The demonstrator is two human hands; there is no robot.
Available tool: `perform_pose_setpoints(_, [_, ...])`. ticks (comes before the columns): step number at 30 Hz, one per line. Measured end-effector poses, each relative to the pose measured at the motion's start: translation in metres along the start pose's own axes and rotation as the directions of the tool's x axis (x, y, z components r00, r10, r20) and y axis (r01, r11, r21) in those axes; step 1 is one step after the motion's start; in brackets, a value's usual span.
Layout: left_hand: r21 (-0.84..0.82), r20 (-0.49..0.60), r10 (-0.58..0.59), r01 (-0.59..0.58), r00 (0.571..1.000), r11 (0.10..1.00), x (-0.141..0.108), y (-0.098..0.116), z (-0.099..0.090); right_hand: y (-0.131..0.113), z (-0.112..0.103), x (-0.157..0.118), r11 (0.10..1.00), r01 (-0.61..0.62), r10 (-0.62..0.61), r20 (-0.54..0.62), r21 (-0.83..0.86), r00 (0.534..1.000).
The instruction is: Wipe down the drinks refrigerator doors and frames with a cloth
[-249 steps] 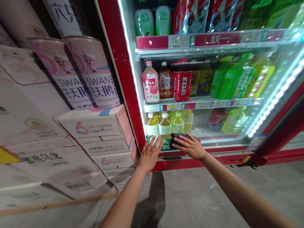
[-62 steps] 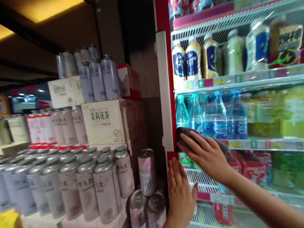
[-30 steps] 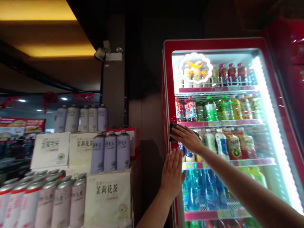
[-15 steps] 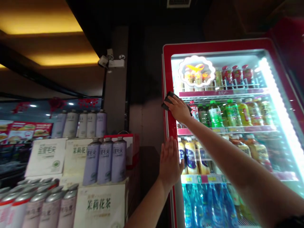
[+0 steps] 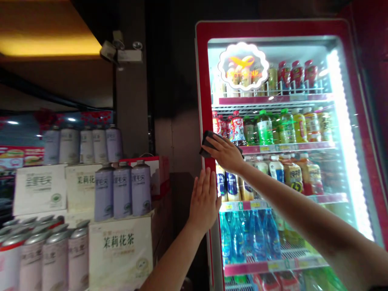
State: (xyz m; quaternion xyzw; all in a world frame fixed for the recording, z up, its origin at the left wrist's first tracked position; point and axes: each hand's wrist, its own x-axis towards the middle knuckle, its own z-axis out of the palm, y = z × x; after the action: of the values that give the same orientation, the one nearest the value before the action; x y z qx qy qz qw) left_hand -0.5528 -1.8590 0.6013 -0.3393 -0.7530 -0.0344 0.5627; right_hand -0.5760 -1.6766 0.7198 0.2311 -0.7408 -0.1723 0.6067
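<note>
Right now a dark grey cloth [image 5: 206,143] sits bunched against the red left frame of a glass-door drinks cooler [image 5: 269,29], about mid-height, under the right hand [image 5: 223,153]. Its fingers [image 5: 220,142] are closed over the cloth, pressing it to the frame. It looks soft, light and floppy, so the bunched fold under the palm seems the best place to hold it. Just below, the left hand [image 5: 204,201] is open, fingers spread and upright at the door's left edge. Behind the glass stand rows of bottled drinks [image 5: 265,129]. At the left of the frame, lilac tins [image 5: 123,192] stand on a cream carton [image 5: 119,252].
</note>
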Motion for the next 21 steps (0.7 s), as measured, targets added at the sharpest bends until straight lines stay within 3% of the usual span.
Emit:
perform_pose_setpoints(2, [-0.033, 0.003, -0.027, 0.027, 1.000, 0.999, 0.002, 0.003, 0.003, 0.001, 0.001, 0.007, 0.996, -0.087, 0.087, -0.041, -0.010, 0.995])
perform_pose_setpoints(4, [-0.057, 0.007, -0.051, 0.051, 0.999, 0.997, -0.002, 0.005, 0.005, -0.013, 0.002, -0.013, 0.992, -0.129, 0.129, -0.044, 0.000, 0.991])
perform_pose_setpoints(9, [-0.139, 0.023, -0.065, 0.068, 0.998, 0.988, -0.033, 0.007, 0.006, -0.063, -0.003, -0.135, 0.997, -0.069, 0.068, 0.052, 0.023, 0.996])
perform_pose_setpoints(13, [-0.359, -0.020, -0.246, 0.222, 0.969, 0.906, -0.047, 0.012, 0.003, -0.074, -0.009, -0.211, 0.994, -0.104, 0.101, 0.081, 0.030, 0.992])
perform_pose_setpoints(15, [-0.497, -0.015, -0.423, 0.360, 0.906, 0.789, -0.044, 0.016, 0.002, -0.073, -0.013, -0.225, 0.986, -0.153, 0.146, 0.095, 0.069, 0.985])
perform_pose_setpoints(17, [-0.629, 0.103, -0.597, 0.517, 0.796, 0.581, -0.038, 0.020, 0.003, -0.070, -0.018, -0.228, 0.966, -0.224, 0.215, 0.085, 0.131, 0.973])
perform_pose_setpoints(19, [-0.700, 0.281, -0.663, 0.621, 0.694, 0.352, -0.032, 0.024, 0.008, -0.067, -0.025, -0.225, 0.928, -0.309, 0.306, 0.048, 0.206, 0.951])
perform_pose_setpoints(21, [-0.722, 0.418, -0.641, 0.664, 0.644, 0.195, -0.030, 0.030, 0.016, -0.064, -0.033, -0.221, 0.882, -0.379, 0.394, 0.003, 0.280, 0.919])
